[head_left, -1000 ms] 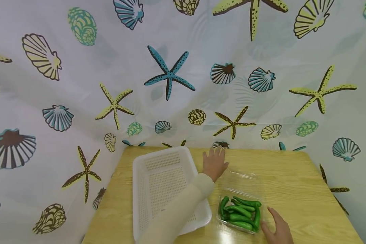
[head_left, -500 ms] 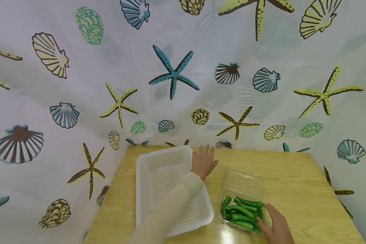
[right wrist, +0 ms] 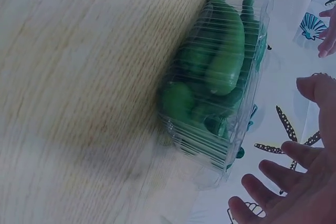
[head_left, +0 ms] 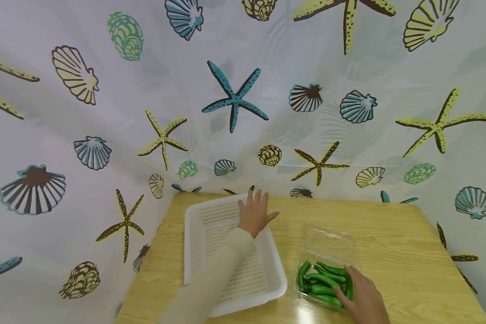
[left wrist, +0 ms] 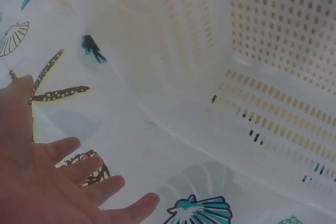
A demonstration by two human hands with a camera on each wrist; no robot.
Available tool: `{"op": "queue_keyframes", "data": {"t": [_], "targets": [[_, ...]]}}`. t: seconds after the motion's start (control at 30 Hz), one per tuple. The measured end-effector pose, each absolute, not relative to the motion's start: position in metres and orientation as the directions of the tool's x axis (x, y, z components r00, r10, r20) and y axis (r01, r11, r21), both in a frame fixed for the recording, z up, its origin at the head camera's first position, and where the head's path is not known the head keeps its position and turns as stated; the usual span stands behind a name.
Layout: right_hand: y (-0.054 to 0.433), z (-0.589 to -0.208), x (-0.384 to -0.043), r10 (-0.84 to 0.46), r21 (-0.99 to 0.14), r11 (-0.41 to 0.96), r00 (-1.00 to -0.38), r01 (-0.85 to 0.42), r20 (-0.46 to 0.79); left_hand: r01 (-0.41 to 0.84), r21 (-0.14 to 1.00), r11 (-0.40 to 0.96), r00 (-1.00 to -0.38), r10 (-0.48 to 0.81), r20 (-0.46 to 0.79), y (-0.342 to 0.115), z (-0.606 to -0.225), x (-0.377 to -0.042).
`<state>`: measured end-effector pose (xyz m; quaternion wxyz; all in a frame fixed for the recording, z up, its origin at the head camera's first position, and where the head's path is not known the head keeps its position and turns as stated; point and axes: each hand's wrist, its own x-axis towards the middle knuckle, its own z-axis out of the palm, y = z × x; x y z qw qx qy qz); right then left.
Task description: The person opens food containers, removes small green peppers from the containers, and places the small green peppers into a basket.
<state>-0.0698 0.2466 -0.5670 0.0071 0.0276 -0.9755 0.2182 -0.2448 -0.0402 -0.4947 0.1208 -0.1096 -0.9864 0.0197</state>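
In the head view my left hand [head_left: 253, 217] is above the far right rim of a white perforated plastic basket [head_left: 276, 270], fingers spread. The left wrist view shows those fingers apart, holding nothing, beside the basket wall [left wrist: 173, 98]. My right hand [head_left: 364, 294] reaches over the right edge of a clear plastic clamshell box [head_left: 328, 240], whose lid lies back. Several green chili peppers [head_left: 321, 288] fill the box. From the right wrist view, that hand has relaxed, parted fingers with nothing between them, close above the box [right wrist: 226, 150].
Both containers stand on a light wood-grain table [head_left: 393, 252], basket on the left and box to its right. A white curtain [head_left: 243, 148] printed with shells and starfish surrounds the table at the back and sides.
My left hand has moved left, from beside the basket to over its far right rim. My right hand has come leftward from beside the box to over the peppers' right side.
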Motion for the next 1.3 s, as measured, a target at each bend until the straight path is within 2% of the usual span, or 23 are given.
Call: {"op": "queue_keyframes", "data": {"t": [0.27, 0.43, 0.8, 1.3], "targets": [[0.243, -0.573, -0.072, -0.050, -0.397, 0.916, -0.998, -0.055, 0.024, 0.154, -0.036, 0.987, -0.975, 0.158, 0.157, -0.068, -0.490, -0.246], [0.243, -0.576, -0.074, -0.079, -0.364, 0.927, -0.996, -0.092, 0.048, 0.130, -0.025, 0.991, -0.976, 0.132, 0.175, -0.088, -0.490, -0.243], [0.237, -0.578, -0.079, -0.125, -0.330, 0.935, -0.992, -0.129, 0.034, 0.073, 0.073, 0.995, -0.991, 0.064, 0.116, -0.130, -0.498, -0.234], [0.232, -0.578, -0.079, -0.123, -0.323, 0.938, -0.992, -0.128, 0.037, -0.026, 0.208, 0.978, -0.997, -0.041, 0.067, -0.186, -0.506, -0.215]]}}
